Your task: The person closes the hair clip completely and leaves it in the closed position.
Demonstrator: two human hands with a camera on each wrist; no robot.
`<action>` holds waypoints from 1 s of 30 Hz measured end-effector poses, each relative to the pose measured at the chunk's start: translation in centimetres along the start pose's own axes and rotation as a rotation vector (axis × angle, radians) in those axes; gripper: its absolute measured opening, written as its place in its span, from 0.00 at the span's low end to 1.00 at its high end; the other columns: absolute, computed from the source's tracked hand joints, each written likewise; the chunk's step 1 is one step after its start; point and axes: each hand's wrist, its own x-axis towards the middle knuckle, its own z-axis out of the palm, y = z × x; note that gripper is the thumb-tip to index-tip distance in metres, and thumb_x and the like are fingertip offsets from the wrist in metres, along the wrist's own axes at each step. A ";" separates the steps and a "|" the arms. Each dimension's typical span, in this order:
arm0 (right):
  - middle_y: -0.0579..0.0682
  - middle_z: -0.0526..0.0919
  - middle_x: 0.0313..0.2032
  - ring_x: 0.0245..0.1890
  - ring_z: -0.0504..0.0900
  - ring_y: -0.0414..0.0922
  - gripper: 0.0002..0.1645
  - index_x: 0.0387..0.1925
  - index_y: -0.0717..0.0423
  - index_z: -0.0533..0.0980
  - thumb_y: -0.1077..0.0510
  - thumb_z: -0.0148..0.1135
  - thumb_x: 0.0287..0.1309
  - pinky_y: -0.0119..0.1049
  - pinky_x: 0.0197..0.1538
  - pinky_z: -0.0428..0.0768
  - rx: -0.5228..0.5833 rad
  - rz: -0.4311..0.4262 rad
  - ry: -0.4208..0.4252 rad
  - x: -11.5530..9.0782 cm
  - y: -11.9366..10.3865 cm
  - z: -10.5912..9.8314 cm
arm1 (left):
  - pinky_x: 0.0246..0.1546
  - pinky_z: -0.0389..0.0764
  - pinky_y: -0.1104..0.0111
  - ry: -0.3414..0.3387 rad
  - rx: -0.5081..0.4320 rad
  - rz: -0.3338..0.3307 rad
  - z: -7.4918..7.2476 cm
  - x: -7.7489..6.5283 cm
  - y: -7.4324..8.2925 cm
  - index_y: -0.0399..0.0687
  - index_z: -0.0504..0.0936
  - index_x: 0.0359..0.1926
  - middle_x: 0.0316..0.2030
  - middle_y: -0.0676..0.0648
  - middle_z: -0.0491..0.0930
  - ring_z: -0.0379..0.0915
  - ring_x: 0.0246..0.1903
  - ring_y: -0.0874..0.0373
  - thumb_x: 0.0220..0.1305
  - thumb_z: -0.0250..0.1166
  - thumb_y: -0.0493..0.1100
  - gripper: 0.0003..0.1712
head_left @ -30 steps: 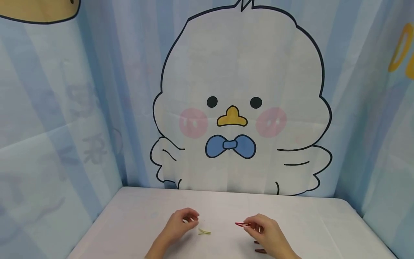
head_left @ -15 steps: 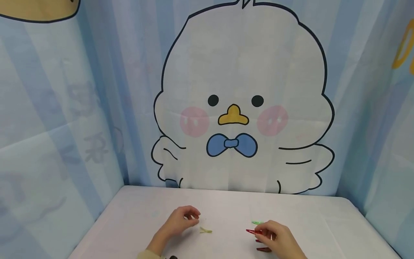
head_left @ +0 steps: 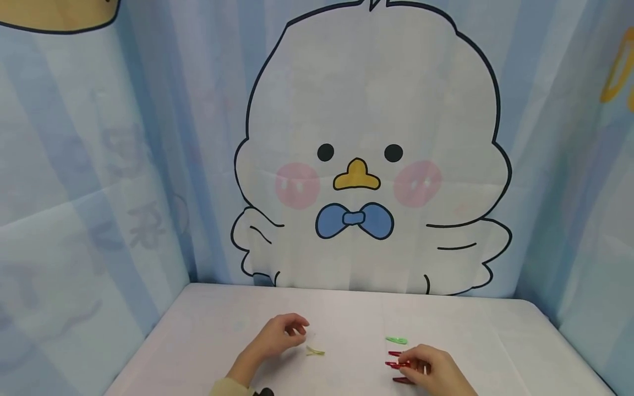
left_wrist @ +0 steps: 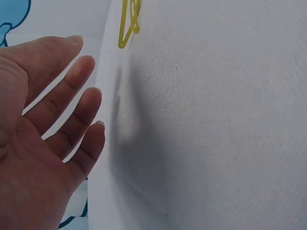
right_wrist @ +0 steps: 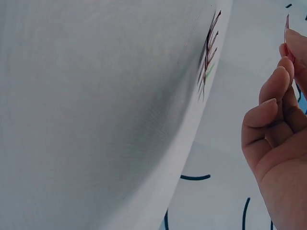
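My right hand [head_left: 436, 369] pinches a red snap hair clip [head_left: 393, 364] between thumb and fingertip. In the right wrist view this clip [right_wrist: 287, 21] points up out of the fingers, above the table. Close by lie a green hair clip [head_left: 397, 340], a red clip [head_left: 394, 353] and a dark red clip [head_left: 402, 380], the last two partly hidden by the hand. My left hand [head_left: 283, 335] holds nothing, its fingers relaxed above the table. Just right of it lies a yellow hair clip [head_left: 315, 351], its two arms spread; the left wrist view also shows the yellow clip [left_wrist: 123, 26].
A white cloth covers the table [head_left: 238, 313]. Behind it hangs a curtain [head_left: 356, 258] printed with a cartoon bird, and striped curtains [head_left: 89, 220] stand at both sides. A black round object [head_left: 266, 392] shows by the left sleeve [head_left: 230, 388].
My right hand has moved right and toward me with the red clip, uncovering the green clip and then another red clip. The left hand and yellow clip have stayed nearly still.
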 end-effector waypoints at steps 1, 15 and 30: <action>0.44 0.74 0.26 0.25 0.70 0.36 0.07 0.37 0.54 0.84 0.61 0.73 0.56 0.30 0.28 0.71 0.004 -0.009 -0.012 0.0 0.1 -0.1 | 0.34 0.74 0.65 -0.003 0.004 -0.001 0.0 0.0 0.0 0.41 0.83 0.48 0.35 0.53 0.80 0.72 0.35 0.56 0.62 0.71 0.35 0.13; 0.44 0.75 0.28 0.29 0.71 0.42 0.06 0.37 0.55 0.83 0.58 0.73 0.58 0.32 0.30 0.71 0.003 0.078 -0.122 0.4 0.7 -0.8 | 0.37 0.74 0.64 -0.019 0.036 0.024 -0.1 0.8 0.1 0.42 0.84 0.47 0.35 0.53 0.81 0.72 0.35 0.57 0.60 0.70 0.32 0.13; 0.46 0.74 0.25 0.28 0.72 0.45 0.04 0.34 0.55 0.83 0.58 0.71 0.60 0.31 0.31 0.70 0.020 0.126 -0.270 0.7 1.4 0.3 | 0.34 0.72 0.66 -0.063 0.055 -0.021 -0.1 0.7 -0.3 0.47 0.86 0.42 0.36 0.54 0.80 0.70 0.33 0.56 0.55 0.73 0.31 0.13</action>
